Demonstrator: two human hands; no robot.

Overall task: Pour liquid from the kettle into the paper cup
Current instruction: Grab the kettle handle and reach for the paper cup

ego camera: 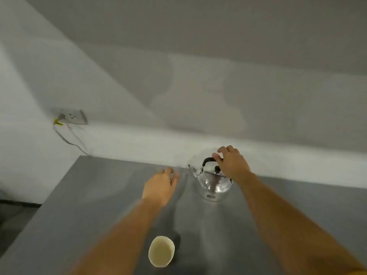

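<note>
A shiny metal kettle [213, 182] with a black handle and a black lid knob stands upright on the grey table [83, 195], near the wall, spout pointing left. My right hand [231, 163] reaches over it with the fingers curled around the black handle. My left hand [160, 185] hovers flat and empty over the table, just left of the kettle, fingers apart. A pale paper cup [161, 251] stands upright near the front of the table, between my forearms; it looks empty inside.
A white wall runs right behind the table. A wall socket [72, 116] with a plug and grey cable sits at the left, the cable dropping behind the table's far left corner. The table's left edge falls off to a dark floor [12, 219].
</note>
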